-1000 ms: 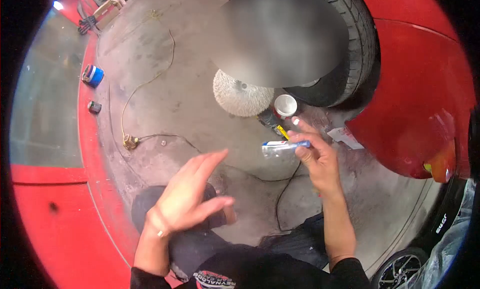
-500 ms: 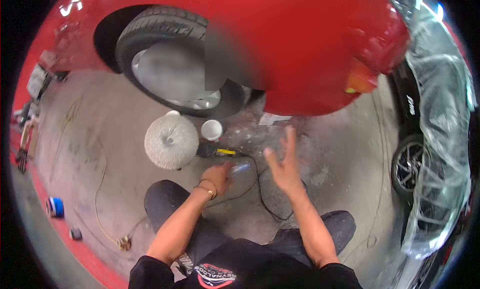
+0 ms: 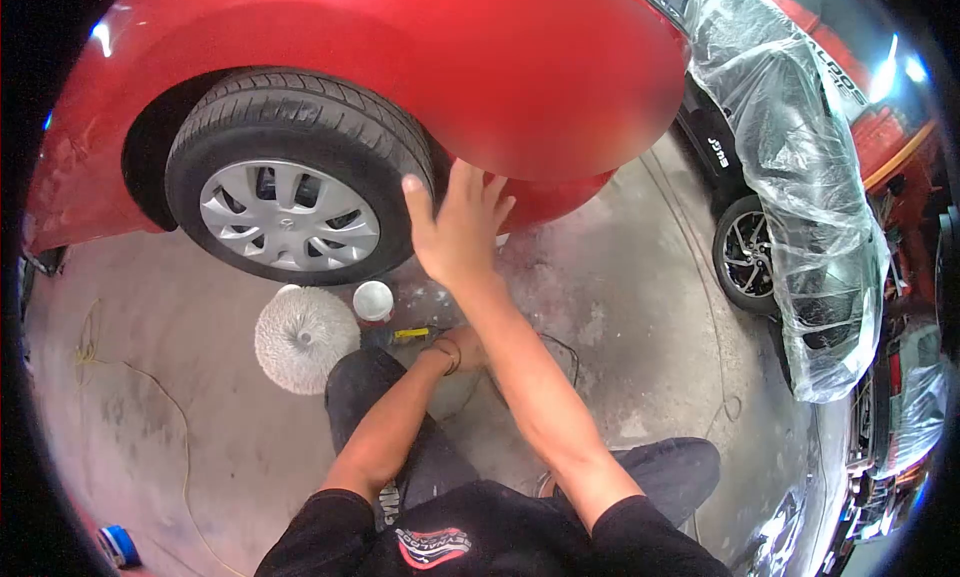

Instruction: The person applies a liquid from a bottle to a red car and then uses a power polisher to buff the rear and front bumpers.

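Observation:
My right hand [image 3: 460, 227] is raised with its fingers spread, in front of the red car [image 3: 290, 37] just behind the wheel. Nothing shows in its grasp. Lower down, my left hand [image 3: 466, 348] reaches over the floor, a band around its wrist. My right forearm crosses in front of it and hides its fingers. Left of that hand lies a dark tool with a yellow label [image 3: 411, 333]. A round, white, fluffy wool pad [image 3: 306, 340] with a small centre hole sits by my knee, and a white-topped round container [image 3: 373, 301] stands behind it.
The car's wheel [image 3: 290, 215] with its silver cover stands ahead to the left. A dark cord [image 3: 572, 355] loops on the concrete floor. At the right is a black car under clear plastic sheeting [image 3: 790, 167]. A yellowish hose [image 3: 180, 417] runs along the left.
My view has shifted, showing the whole wheel. My right hand has moved left and up towards the red car. The clear object seen at my left hand is hidden now.

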The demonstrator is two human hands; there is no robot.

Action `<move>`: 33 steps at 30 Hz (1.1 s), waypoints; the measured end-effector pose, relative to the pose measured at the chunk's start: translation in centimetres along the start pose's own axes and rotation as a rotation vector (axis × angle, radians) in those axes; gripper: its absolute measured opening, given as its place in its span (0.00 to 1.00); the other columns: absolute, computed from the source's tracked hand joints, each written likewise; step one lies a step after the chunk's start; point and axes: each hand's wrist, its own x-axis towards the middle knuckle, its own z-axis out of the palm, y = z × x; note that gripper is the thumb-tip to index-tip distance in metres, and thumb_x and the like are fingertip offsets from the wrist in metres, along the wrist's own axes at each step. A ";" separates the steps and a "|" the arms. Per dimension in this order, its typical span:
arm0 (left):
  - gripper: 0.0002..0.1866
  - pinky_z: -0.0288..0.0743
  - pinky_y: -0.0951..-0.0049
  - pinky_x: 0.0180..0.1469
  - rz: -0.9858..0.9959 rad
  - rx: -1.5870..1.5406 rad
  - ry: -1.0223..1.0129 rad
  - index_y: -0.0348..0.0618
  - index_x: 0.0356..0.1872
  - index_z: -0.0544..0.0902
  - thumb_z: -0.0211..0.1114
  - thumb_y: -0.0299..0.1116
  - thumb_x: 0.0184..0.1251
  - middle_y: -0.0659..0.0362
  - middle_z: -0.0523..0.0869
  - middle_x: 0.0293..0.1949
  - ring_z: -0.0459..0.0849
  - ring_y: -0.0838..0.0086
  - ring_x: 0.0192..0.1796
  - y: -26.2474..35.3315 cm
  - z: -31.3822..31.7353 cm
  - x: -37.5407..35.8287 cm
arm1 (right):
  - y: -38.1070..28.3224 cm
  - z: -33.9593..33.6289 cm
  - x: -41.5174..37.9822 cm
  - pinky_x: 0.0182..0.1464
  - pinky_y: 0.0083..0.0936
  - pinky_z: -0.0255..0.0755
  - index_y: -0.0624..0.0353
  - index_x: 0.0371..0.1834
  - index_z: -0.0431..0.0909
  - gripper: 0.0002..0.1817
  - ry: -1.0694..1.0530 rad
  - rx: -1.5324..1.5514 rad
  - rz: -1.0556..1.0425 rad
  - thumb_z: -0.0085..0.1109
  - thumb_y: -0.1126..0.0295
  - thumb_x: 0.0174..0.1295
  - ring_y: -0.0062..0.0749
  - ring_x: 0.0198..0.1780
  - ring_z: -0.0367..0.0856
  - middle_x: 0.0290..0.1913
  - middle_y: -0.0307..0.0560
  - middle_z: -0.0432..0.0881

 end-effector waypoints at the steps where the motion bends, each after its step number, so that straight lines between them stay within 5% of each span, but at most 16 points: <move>1: 0.31 0.81 0.47 0.69 0.026 0.016 0.005 0.38 0.67 0.86 0.74 0.51 0.71 0.35 0.89 0.64 0.89 0.42 0.65 -1.8 1.2 0.9 | 0.3 -0.5 0.6 0.83 0.87 0.36 0.63 0.95 0.36 0.59 0.099 -0.042 -0.032 0.53 0.33 0.80 0.96 0.88 0.37 0.86 0.97 0.38; 6: 0.37 0.81 0.48 0.68 0.055 -0.008 0.073 0.36 0.75 0.78 0.74 0.49 0.72 0.34 0.90 0.61 0.90 0.42 0.65 -7.1 5.7 5.3 | -1.6 -1.9 6.6 0.81 0.88 0.38 0.61 0.95 0.43 0.56 0.371 -0.301 -0.186 0.55 0.33 0.79 0.94 0.88 0.39 0.86 0.94 0.46; 7: 0.38 0.82 0.48 0.67 0.105 -0.044 0.181 0.36 0.76 0.77 0.74 0.49 0.72 0.34 0.90 0.61 0.90 0.42 0.65 -8.1 6.4 6.7 | -2.1 -1.6 5.4 0.81 0.89 0.35 0.58 0.94 0.48 0.55 0.384 -0.277 -0.268 0.56 0.33 0.78 0.91 0.89 0.43 0.88 0.84 0.55; 10: 0.37 0.82 0.50 0.66 0.112 -0.264 0.369 0.36 0.76 0.77 0.74 0.49 0.74 0.34 0.90 0.61 0.90 0.43 0.64 -8.2 8.4 8.4 | -0.3 -5.2 1.6 0.81 0.90 0.35 0.53 0.94 0.52 0.53 0.087 -0.293 -0.375 0.53 0.30 0.77 0.86 0.89 0.47 0.88 0.76 0.60; 11: 0.36 0.82 0.50 0.65 0.130 -0.337 0.438 0.35 0.74 0.79 0.73 0.49 0.74 0.35 0.91 0.60 0.91 0.44 0.63 -7.0 7.3 9.1 | 1.9 -5.8 -0.2 0.85 0.82 0.27 0.53 0.95 0.50 0.53 -0.030 -0.174 -0.306 0.59 0.35 0.77 0.78 0.91 0.46 0.91 0.65 0.61; 14: 0.31 0.83 0.52 0.61 0.195 -0.611 0.637 0.34 0.68 0.83 0.75 0.48 0.74 0.38 0.92 0.57 0.92 0.48 0.59 -3.0 6.3 9.3 | 11.6 -5.2 -7.7 0.89 0.61 0.44 0.61 0.92 0.59 0.46 0.002 0.082 0.026 0.62 0.45 0.81 0.65 0.91 0.57 0.89 0.67 0.65; 17: 0.29 0.83 0.60 0.60 -0.017 -0.726 0.492 0.35 0.68 0.85 0.78 0.42 0.72 0.45 0.93 0.56 0.91 0.59 0.54 4.3 1.1 4.4 | 16.7 -5.4 -13.5 0.85 0.39 0.63 0.69 0.86 0.67 0.39 0.001 0.327 0.355 0.65 0.53 0.83 0.51 0.85 0.71 0.85 0.65 0.72; 19: 0.30 0.83 0.63 0.56 0.032 -0.703 0.414 0.36 0.69 0.84 0.80 0.42 0.71 0.47 0.93 0.54 0.89 0.69 0.51 6.3 0.9 3.6 | 18.9 -5.3 -15.7 0.83 0.39 0.66 0.68 0.86 0.68 0.36 -0.098 0.485 0.498 0.65 0.56 0.84 0.48 0.83 0.74 0.83 0.63 0.74; 23: 0.31 0.83 0.65 0.60 0.121 -0.707 0.394 0.36 0.68 0.84 0.82 0.41 0.69 0.49 0.93 0.55 0.90 0.70 0.54 9.3 -0.7 1.5 | 19.2 -5.6 -16.3 0.75 0.36 0.76 0.66 0.85 0.69 0.33 -0.017 0.795 0.495 0.63 0.59 0.84 0.34 0.70 0.84 0.68 0.54 0.88; 29: 0.35 0.78 0.62 0.72 0.276 -1.060 0.318 0.33 0.72 0.81 0.85 0.38 0.68 0.56 0.90 0.63 0.87 0.69 0.66 10.6 -1.8 -1.3 | 17.3 -9.6 -14.3 0.76 0.53 0.77 0.51 0.95 0.46 0.43 -0.155 1.470 0.412 0.58 0.63 0.84 0.59 0.75 0.82 0.65 0.61 0.88; 33: 0.34 0.77 0.60 0.74 0.323 -1.160 0.352 0.35 0.76 0.78 0.81 0.33 0.72 0.55 0.88 0.66 0.86 0.68 0.69 13.1 -1.9 -2.2 | 18.1 -9.4 -13.6 0.79 0.72 0.70 0.35 0.96 0.40 0.49 -0.242 1.773 0.288 0.61 0.58 0.80 0.79 0.77 0.76 0.60 0.67 0.89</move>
